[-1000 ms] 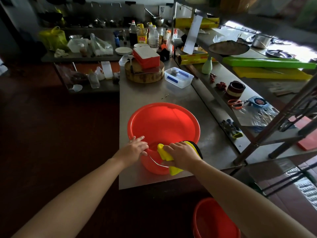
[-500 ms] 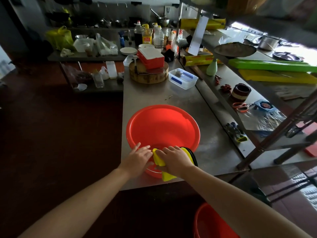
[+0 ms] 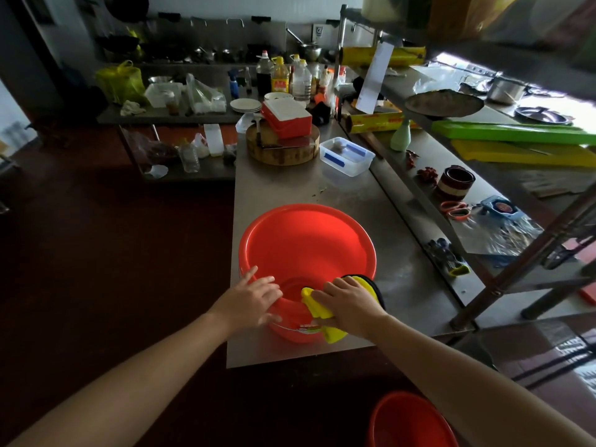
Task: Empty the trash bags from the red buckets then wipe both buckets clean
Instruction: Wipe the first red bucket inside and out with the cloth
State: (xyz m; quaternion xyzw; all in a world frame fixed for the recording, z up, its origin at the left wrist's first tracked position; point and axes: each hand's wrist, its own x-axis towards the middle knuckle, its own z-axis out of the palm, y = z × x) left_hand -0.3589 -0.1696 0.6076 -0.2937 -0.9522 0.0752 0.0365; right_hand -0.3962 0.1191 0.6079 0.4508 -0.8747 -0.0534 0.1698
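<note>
Head view: I see both hands at the near rim of a glossy red bucket [image 3: 306,246] standing on the brushed-steel tabletop [image 3: 403,285].

My feed shows the left hand [image 3: 248,300] spread flat, fingers over the smooth round rim and thumb against the outer wall. The right hand [image 3: 350,304] curls over a soft yellow cloth [image 3: 314,306] folded across the same rim, with a corner hanging outside. A second red bucket [image 3: 409,421] sits on the dark floor below. A thick round wooden block [image 3: 283,150] and a clear plastic box [image 3: 346,159] lie farther back.
</note>
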